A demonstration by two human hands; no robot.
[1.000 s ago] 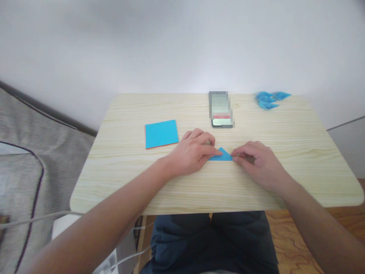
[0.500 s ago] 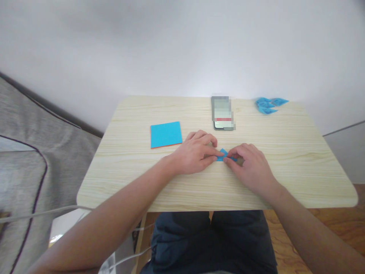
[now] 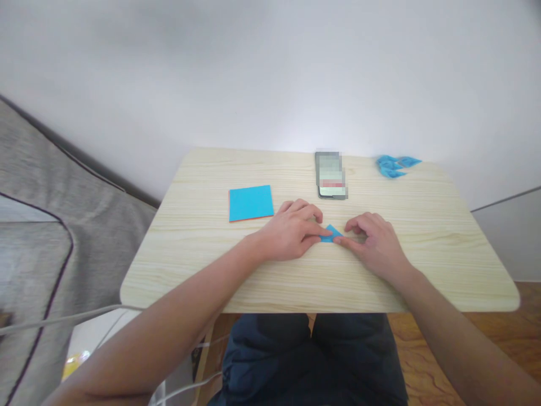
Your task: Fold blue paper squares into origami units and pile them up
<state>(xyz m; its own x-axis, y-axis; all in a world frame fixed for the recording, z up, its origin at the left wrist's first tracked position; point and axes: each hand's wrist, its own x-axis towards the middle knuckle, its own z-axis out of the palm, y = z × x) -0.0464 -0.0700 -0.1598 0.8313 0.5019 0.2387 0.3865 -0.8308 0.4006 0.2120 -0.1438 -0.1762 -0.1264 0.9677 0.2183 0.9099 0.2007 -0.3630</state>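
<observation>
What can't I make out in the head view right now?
In the head view:
Small blue folded paper: left end hidden under the left hand.
Phone: screen pixelated, unreadable.
Blue folded pieces: too small and overlapping to show their folds.
Paper stack: edges too thin to count sheets.

The left forearm (image 3: 169, 316) reached in diagonally from the lower left, bare, leading to a nearly straight left wrist (image 3: 251, 249). The left hand (image 3: 289, 232) lay palm down, its index finger (image 3: 316, 228) stretched out to the right, the thumb (image 3: 311, 242) beneath it in the view and the other fingers bent. From the lower right came the bare right forearm (image 3: 460, 335). The right hand (image 3: 376, 242) faced the left one, close by but apart, its thumb (image 3: 349, 243) extended and its fingers (image 3: 357, 223) curled, a gap between them. Both legs (image 3: 266, 355) showed below.
</observation>
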